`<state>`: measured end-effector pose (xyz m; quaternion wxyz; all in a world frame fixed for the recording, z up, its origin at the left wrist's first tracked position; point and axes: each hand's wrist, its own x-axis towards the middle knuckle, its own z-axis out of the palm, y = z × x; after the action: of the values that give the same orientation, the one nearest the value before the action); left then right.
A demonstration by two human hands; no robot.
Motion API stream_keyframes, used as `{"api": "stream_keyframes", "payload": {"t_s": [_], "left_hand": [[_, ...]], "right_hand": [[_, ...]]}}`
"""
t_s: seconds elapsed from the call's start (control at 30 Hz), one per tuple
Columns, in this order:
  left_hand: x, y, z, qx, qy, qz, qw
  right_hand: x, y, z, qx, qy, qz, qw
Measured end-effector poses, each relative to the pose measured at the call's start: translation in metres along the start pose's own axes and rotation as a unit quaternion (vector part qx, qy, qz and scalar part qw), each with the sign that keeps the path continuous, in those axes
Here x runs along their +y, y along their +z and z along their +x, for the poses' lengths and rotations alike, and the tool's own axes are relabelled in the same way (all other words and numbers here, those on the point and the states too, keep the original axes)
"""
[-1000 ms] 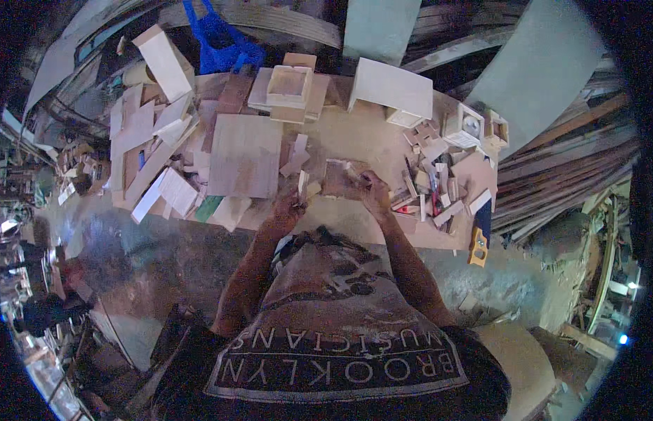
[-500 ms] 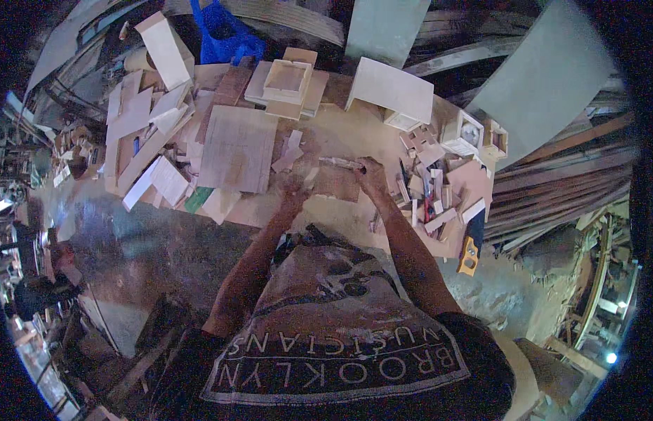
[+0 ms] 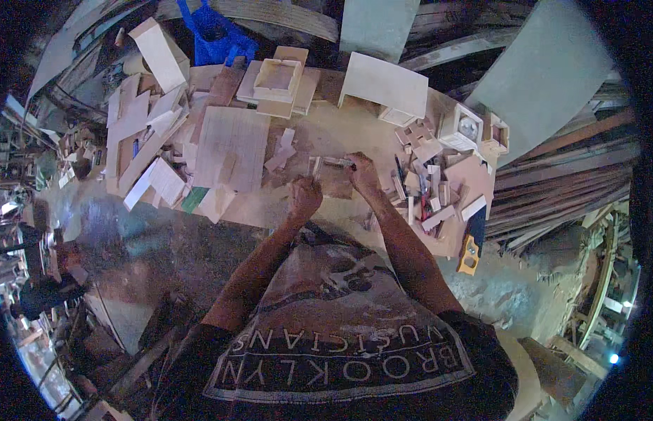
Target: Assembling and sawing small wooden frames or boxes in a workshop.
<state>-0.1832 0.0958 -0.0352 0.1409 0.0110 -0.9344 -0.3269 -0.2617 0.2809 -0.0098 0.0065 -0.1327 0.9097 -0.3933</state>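
My left hand (image 3: 305, 196) is closed around a small pale wooden piece (image 3: 314, 166), which rises above its fingers near the middle of the bench. Up and to the right, my right hand (image 3: 363, 172) has its fingers curled on a narrow light strip (image 3: 336, 161), held sideways. The two pieces are close together; whether they touch is unclear. Beneath them lies a brown board (image 3: 333, 187), partly covered by the hands. Just left and behind are small loose offcuts (image 3: 282, 149) beside a larger square panel (image 3: 228, 140).
Stacked boards and offcuts (image 3: 140, 119) cover the bench's left. Wooden box assemblies (image 3: 277, 77) and a bench-like piece (image 3: 382, 78) stand behind. Small blocks and tools (image 3: 431, 200) crowd the right, with a yellow-handled saw (image 3: 469, 254) at the front edge. A blue bag (image 3: 215, 38) is behind.
My left hand has moved rightward, bringing its piece closer to the one in my right hand. My right hand has shifted slightly up and left. The view has moved slightly.
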Motion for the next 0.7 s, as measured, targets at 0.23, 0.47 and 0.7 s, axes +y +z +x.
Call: {"api": "stream_keyframes", "payload": {"t_s": [0.23, 0.47, 0.7], "left_hand": [[-0.017, 0.010, -0.006, -0.069, 0.028, 0.047, 0.996], [-0.012, 0.005, -0.008, 0.027, 0.212, 0.303, 0.929], [-0.027, 0.030, -0.011, -0.021, 0.046, 0.166, 0.985]], "right_hand": [[0.007, 0.005, 0.003, -0.007, -0.044, -0.023, 0.999], [0.005, 0.001, 0.004, -0.010, -0.061, 0.027, 0.998], [0.003, 0.003, 0.006, -0.006, -0.082, 0.007, 0.997]]}}
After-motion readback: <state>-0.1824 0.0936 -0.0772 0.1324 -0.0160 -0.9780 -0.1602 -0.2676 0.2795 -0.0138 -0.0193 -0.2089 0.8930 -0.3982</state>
